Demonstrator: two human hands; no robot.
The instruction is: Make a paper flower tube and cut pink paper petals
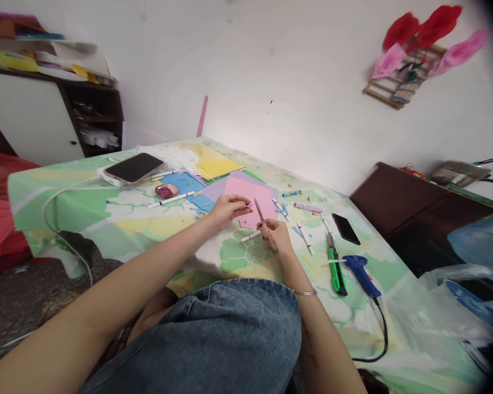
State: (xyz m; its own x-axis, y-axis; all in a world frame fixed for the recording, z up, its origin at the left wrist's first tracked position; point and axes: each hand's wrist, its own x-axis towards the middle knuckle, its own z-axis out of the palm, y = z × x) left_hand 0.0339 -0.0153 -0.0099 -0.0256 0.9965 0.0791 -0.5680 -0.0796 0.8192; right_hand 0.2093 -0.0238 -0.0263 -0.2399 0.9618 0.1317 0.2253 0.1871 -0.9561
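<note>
no lettering — no numbers — can be read.

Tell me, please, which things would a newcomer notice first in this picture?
Probably the large red flowers, bright against the pale wall at upper right. Next, the pink sheet in the middle of the table, with the left hand and the right hand, which holds scissors, at its near edge. Then the blue glue gun, beside the green cutter on the table's right side.
</note>
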